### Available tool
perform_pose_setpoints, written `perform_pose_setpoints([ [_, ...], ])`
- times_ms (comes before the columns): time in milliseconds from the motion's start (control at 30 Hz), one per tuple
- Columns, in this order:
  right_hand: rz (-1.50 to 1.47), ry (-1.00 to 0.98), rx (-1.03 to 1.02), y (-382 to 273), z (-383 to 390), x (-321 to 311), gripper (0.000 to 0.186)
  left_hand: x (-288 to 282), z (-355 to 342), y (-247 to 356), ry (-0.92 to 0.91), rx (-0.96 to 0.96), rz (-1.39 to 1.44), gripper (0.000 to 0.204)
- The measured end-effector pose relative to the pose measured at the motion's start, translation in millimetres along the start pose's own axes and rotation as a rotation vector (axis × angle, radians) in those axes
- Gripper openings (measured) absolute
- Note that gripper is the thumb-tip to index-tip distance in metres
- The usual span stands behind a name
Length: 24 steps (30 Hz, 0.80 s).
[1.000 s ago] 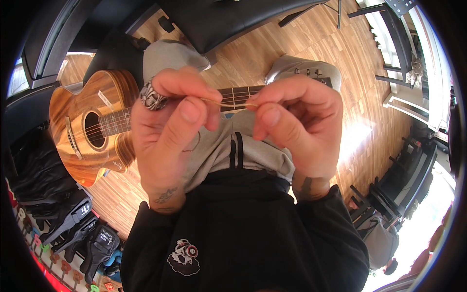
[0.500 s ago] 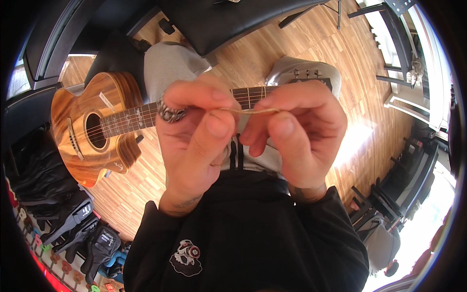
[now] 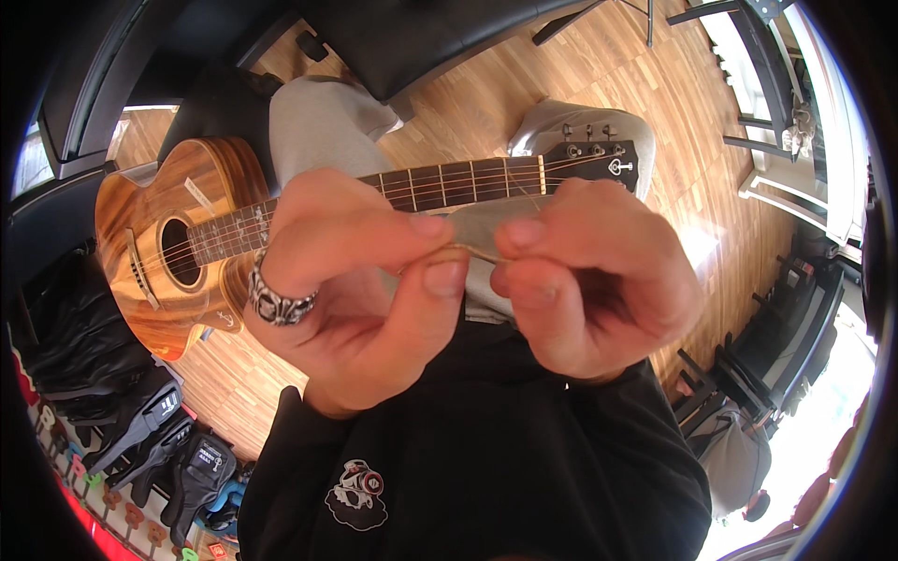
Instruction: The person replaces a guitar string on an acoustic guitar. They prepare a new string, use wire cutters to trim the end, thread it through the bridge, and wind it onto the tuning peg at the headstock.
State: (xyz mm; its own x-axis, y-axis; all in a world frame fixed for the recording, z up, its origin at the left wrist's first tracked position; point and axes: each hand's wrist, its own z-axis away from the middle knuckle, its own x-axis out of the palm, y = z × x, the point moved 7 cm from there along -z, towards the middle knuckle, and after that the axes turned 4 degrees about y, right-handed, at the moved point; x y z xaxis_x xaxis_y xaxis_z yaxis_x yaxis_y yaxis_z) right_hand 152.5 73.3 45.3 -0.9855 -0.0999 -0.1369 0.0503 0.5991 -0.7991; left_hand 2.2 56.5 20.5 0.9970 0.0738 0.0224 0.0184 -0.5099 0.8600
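A short stretch of thin bronze-coloured guitar string [image 3: 481, 251] shows between my fingertips, slightly bent. My left hand [image 3: 351, 299], with a chunky silver ring, pinches one side of it between thumb and forefinger. On the other side, the thumb and forefinger of my right hand [image 3: 608, 285] pinch it too. Both hands are raised in front of an acoustic guitar [image 3: 131, 215], whose wooden body lies to the left. Its neck [image 3: 426, 190] runs behind my hands to the dark headstock [image 3: 622, 159] at the right. The rest of the held string is hard to follow.
My grey-trousered knees [image 3: 318, 117] are behind the guitar. A black padded bench [image 3: 421, 47] stands at the far side. Black gig bags [image 3: 201, 472] sit at the lower left, and dark chairs or stands [image 3: 781, 327] line the right. The floor [image 3: 692, 122] is wood.
Both hands have come nearer and look larger, with their fingertips closer together. Less string shows between them. The guitar's headstock and upper neck are more visible.
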Motion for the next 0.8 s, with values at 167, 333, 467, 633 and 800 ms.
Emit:
perform_pose_setpoints([
  [167, -0.021, -0.028, -0.149, -6.3, -2.1, -1.3, 0.022, 2.0, -0.6, -0.2, -0.004, -0.041, 0.111, 0.022],
  [333, -0.205, 0.323, 0.155, 10.7, 10.2, -10.3, 0.029, 25.7, 6.0, -16.1, -0.02, -0.43, 0.539, 0.024],
  [467, -0.267, 0.27, 0.125, 14.4, 9.5, -8.4, 0.032, 24.8, 7.7, -19.8, 0.039, -0.561, 0.613, 0.02],
  [633, -0.211, 0.002, 0.016, 9.0, 5.2, -4.2, 0.028, 14.5, 4.8, -12.8, 0.054, -0.426, 0.393, 0.019],
  [800, -0.098, 0.036, 0.052, 5.5, 5.7, -2.0, 0.025, 11.1, 3.5, -8.8, 0.106, -0.341, 0.363, 0.02],
])
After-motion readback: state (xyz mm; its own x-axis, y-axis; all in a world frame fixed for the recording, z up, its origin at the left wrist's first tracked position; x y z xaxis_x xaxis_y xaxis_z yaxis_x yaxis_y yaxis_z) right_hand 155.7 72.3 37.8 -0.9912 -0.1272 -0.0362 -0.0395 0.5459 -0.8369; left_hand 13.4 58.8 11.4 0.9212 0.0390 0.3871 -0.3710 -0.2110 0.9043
